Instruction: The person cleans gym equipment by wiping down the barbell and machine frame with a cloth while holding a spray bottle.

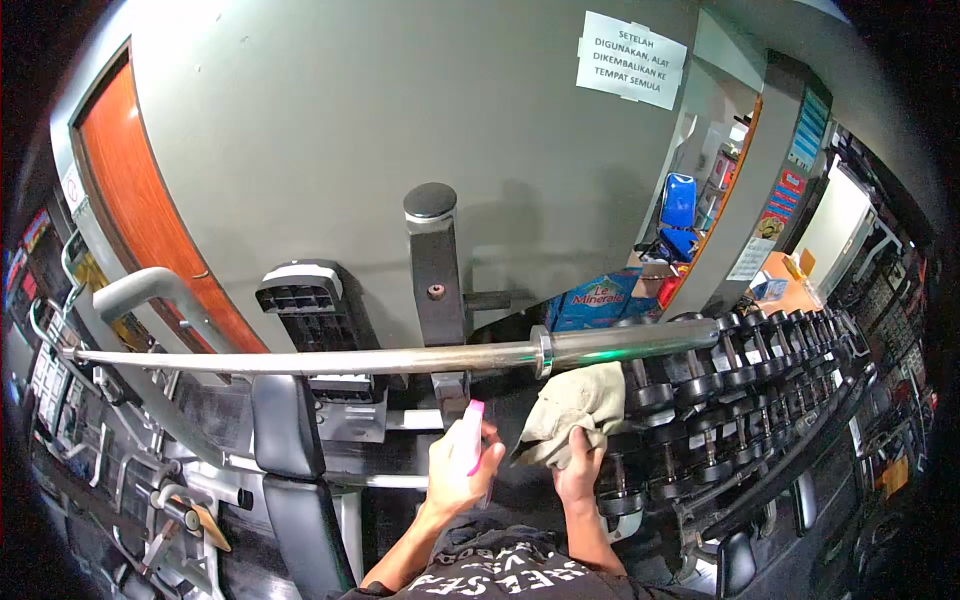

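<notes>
My left hand (455,482) is closed around a spray bottle (474,438) with a pink and white top; its lower part is mostly hidden by the fingers. My right hand (578,470) grips a pale greenish-beige cloth (577,405), bunched up above the fingers. Just above the cloth runs a long metal barbell (430,358), lying across the view, with its thick end sleeve (635,345) to the right. The cloth's top edge is close under this sleeve; whether they touch, I cannot tell.
A black padded bench (287,430) stands at left, beside a grey curved frame (165,290). Behind the bar rises a dark upright post (436,270). Racks of dumbbells (700,380) stretch along the right. An orange door (150,190) is at the far left.
</notes>
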